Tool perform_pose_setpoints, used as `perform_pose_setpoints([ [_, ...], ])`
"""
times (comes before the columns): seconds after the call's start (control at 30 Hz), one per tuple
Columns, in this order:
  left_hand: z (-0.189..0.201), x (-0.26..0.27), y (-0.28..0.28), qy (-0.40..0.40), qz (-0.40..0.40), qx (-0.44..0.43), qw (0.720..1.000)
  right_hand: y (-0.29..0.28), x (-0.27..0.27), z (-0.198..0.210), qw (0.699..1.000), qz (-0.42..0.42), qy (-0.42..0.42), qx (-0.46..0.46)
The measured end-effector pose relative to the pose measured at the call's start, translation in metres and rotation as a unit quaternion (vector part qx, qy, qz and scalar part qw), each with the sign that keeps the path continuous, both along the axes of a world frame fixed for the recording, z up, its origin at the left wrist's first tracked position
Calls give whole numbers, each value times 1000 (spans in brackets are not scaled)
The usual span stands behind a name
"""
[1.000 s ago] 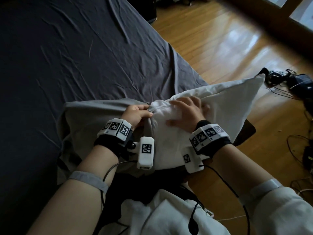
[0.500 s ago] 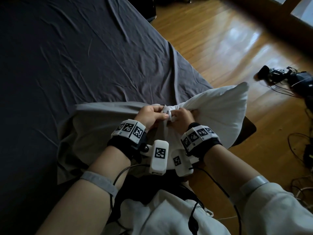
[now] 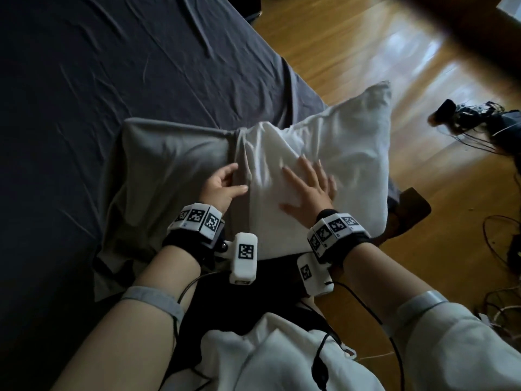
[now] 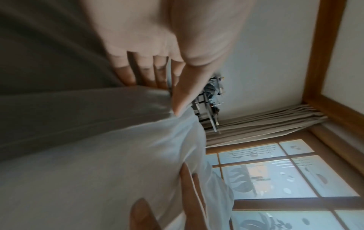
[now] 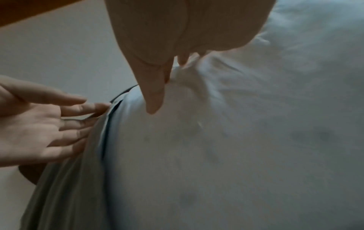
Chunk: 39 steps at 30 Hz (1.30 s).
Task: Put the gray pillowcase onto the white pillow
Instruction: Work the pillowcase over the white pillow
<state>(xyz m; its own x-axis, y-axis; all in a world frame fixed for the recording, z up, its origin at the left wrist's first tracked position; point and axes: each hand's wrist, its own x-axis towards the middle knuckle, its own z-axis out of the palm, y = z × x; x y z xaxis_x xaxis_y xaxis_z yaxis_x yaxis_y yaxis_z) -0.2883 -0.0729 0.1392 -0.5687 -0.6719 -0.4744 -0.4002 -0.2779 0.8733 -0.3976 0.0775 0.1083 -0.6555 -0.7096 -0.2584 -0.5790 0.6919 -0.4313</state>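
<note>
Right hand [image 3: 308,190] flat, white pillow [image 3: 346,153] half-cased

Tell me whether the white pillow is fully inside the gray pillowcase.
Not fully. The gray pillowcase covers only the left part of the white pillow; its right part is bare, with the right hand flat on it.

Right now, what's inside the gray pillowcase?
One end of the white pillow is inside the gray pillowcase; the rest sticks out past the opening. How far in it reaches is hidden by fabric.
</note>
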Motion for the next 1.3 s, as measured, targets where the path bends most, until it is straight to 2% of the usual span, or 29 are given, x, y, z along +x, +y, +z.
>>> perform_pose_setpoints([
  [0.13, -37, 9, 2, -134, -30, 17, 990, 5, 3, -32, 991, 39, -93, 93],
  [0.23, -60, 8, 1, -188, -16, 48, 981, 4, 1, -50, 985, 62, -103, 127],
  [0.33, -80, -4, -10, -216, 0, 2, 976, -1, -3, -60, 980, 93, -98, 143],
  [0.43, -98, -9, -25, -308, -44, -12, 950, -4, -8, -67, 973, 100, -133, 159],
  [0.5, -103, -8, -30, -340, -72, -21, 937, -1, -8, -71, 969, 112, -146, 168],
  [0.57, -101, -17, -20, -328, -96, -42, 939, -1, -9, -74, 966, 124, -153, 169],
  [0.6, -95, -26, -7, -283, -105, -25, 953, -3, -10, -76, 965, 128, -159, 167],
  [0.67, -85, -43, 21, -166, -120, 75, 976, -9, -14, -79, 964, 121, -170, 162],
  [0.73, -83, -49, 35, -102, -109, 156, 976, -10, -21, -80, 965, 105, -175, 167],
  [0.8, -89, -43, 30, -113, -113, 126, 979, -5, -26, -77, 962, 116, -174, 175],
  [0.83, -92, -36, 25, -132, -103, 83, 982, -3, -26, -76, 961, 127, -173, 173],
  [0.9, -100, -14, 16, -161, -58, 36, 985, 2, -23, -75, 963, 137, -172, 158],
  [1.0, -114, 19, 14, -213, -64, 84, 971, 7, -14, -80, 969, 126, -158, 143],
  [1.1, -130, 47, 21, -305, -90, 150, 936, 16, -5, -88, 977, 114, -124, 131],
  [1.17, -141, 60, 23, -331, -31, 218, 917, 22, -1, -94, 980, 117, -94, 129],
  [1.23, -144, 62, 21, -301, 74, 264, 913, 25, 1, -98, 982, 119, -78, 127],
  [1.3, -143, 58, 13, -256, 152, 273, 915, 25, 0, -100, 982, 117, -73, 131],
])
